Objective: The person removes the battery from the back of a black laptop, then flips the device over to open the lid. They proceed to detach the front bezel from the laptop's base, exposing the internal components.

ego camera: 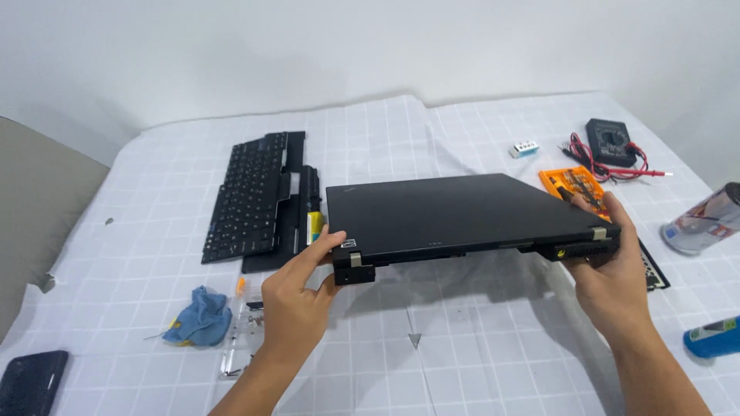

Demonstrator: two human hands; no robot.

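Gripping the closed black laptop (455, 216) at its near corners, the left hand (297, 296) and right hand (609, 266) clasp it between them, lifted clear above the middle of the white gridded worktop (478, 347), the detached keyboard (250, 196) lying toward the far left edge.

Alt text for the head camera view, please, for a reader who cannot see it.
Two hands, left hand and right hand, hold a closed black laptop by its near corners above a white gridded table cover. A detached keyboard, blue cloth, orange tool case and multimeter lie around.
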